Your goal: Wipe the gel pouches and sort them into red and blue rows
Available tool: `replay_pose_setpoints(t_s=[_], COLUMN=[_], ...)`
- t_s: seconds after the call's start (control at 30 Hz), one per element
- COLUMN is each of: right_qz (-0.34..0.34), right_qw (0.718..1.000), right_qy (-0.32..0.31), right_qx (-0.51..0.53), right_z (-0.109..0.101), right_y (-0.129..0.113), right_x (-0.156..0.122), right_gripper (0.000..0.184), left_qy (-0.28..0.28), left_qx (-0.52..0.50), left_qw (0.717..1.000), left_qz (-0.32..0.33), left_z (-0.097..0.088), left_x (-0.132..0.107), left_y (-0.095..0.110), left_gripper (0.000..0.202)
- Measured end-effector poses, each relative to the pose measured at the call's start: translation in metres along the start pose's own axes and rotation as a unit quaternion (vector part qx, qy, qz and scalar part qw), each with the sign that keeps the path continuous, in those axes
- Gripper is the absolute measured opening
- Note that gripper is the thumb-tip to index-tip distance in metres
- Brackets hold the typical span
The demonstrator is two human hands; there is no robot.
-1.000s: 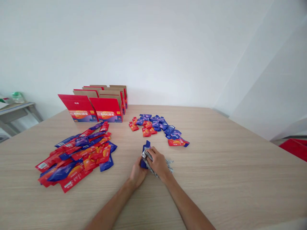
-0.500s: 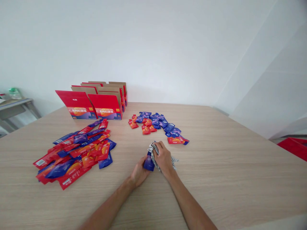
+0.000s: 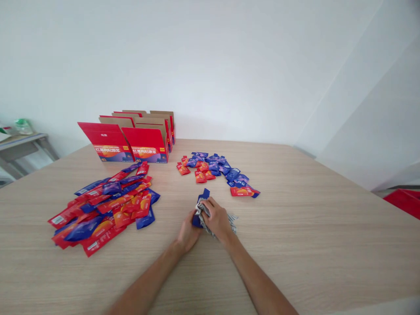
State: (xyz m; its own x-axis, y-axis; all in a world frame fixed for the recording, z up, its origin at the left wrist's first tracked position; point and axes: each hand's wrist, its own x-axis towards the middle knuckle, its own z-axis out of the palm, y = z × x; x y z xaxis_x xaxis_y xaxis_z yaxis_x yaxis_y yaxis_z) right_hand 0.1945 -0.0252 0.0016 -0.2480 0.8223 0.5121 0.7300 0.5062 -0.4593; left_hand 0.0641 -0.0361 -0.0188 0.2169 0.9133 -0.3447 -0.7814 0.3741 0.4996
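Observation:
My left hand [image 3: 189, 230] is closed on the lower left edge of a blue pouch [image 3: 203, 195], above the middle of the table. In my right hand [image 3: 216, 220] is a bunched grey-and-white striped cloth [image 3: 232, 222], pressed against the front of that pouch. The pouch's narrow top sticks up past the cloth; much of its lower body is hidden by cloth and fingers. To the left lies a heap of red and blue pouches [image 3: 105, 203]. Beyond my hands is a spread of more small red and blue pouches [image 3: 213, 167].
Several open red cartons [image 3: 144, 142] stand in rows at the back left of the wooden table [image 3: 311, 227]. A red pouch [image 3: 243, 191] lies at the near end of the spread. A side desk [image 3: 22, 142] is at far left, a red bin-like object [image 3: 403, 202] at far right.
My right hand with the cloth has moved down and left over the pouch, so the pouch's top now shows above it. My left hand still holds the pouch.

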Motion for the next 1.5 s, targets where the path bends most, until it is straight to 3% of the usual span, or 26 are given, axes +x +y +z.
replay_pose_setpoints(t_s=[0.1,0.2,0.4,0.5,0.63,0.73,0.93,1.07,1.23,1.5], right_qz=[0.05,0.067,0.057,0.051,0.037,0.021,-0.002,-0.027,-0.048,-0.058], right_qw=[0.996,0.992,0.989,0.985,0.985,0.985,0.986,0.99,0.998,0.99], right_qy=[0.072,0.105,0.126,0.14,0.141,0.138,0.133,0.102,0.004,-0.126], right_qx=[-0.007,-0.004,0.059,0.087,0.096,0.1,0.104,0.097,0.039,-0.029], right_z=[-0.009,-0.013,-0.012,-0.014,-0.017,-0.016,-0.012,-0.011,-0.011,-0.002], right_y=[0.014,0.019,0.009,0.003,-0.002,-0.005,-0.008,-0.008,-0.005,-0.012], right_x=[0.003,0.005,0.004,0.004,0.003,0.002,0.0,-0.002,-0.001,-0.002], right_gripper=[0.025,0.024,0.021,0.016,0.015,0.015,0.018,0.021,0.026,0.029], left_qy=[-0.017,-0.027,-0.01,-0.009,-0.01,-0.003,0.024,-0.012,-0.074,-0.071], left_qx=[0.014,0.014,0.003,0.002,0.002,0.007,0.009,0.013,0.015,0.064], left_qw=[0.999,0.999,1.0,1.0,0.998,0.998,0.998,1.0,0.997,0.995], left_qz=[-0.024,-0.024,-0.014,0.019,0.057,0.063,0.063,0.006,-0.02,-0.033], left_z=[0.006,0.011,0.014,0.01,0.002,-0.001,0.002,0.004,0.003,-0.005], left_x=[-0.004,-0.006,-0.007,-0.005,0.0,0.002,0.0,0.001,0.003,0.001], left_y=[-0.012,-0.015,0.001,0.009,0.015,0.02,0.035,0.041,0.041,0.035], left_gripper=[0.018,0.012,0.019,0.007,0.035,0.044,0.033,0.036,0.042,0.036])
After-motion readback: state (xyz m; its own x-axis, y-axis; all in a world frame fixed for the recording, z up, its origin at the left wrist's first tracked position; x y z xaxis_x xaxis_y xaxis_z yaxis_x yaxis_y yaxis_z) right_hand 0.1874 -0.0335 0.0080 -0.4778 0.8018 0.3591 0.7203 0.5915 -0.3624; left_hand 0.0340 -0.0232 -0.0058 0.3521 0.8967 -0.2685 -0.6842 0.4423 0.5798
